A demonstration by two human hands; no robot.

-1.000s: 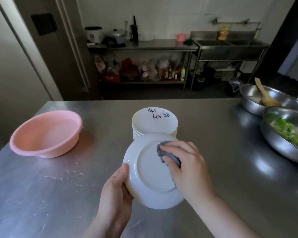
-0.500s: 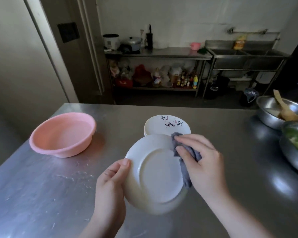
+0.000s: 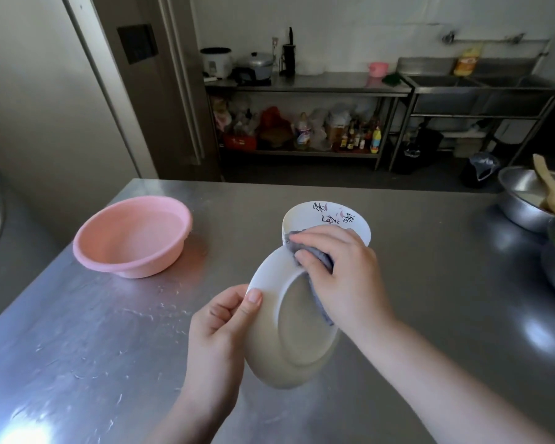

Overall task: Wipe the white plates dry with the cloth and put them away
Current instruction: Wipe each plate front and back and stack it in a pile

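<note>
A white plate (image 3: 297,341) hangs tilted above the steel table, its underside turned toward me. My left hand (image 3: 220,334) pinches its left rim, thumb on the edge. My right hand (image 3: 340,274) presses a grey cloth (image 3: 314,254) against the plate's upper rim. Just behind them a stack of white plates (image 3: 326,217) sits on the table, the top one marked with dark writing and partly hidden by my right hand.
A pink plastic basin (image 3: 132,235) stands on the steel table (image 3: 109,331) to the left. Two steel bowls (image 3: 526,193) sit at the right edge, one with a wooden spoon, one with greens. Shelves and a sink line the far wall.
The plate has tipped more steeply, so it looks narrower. My right hand and the cloth slid from the plate's right side up to its top rim. The view shifted left.
</note>
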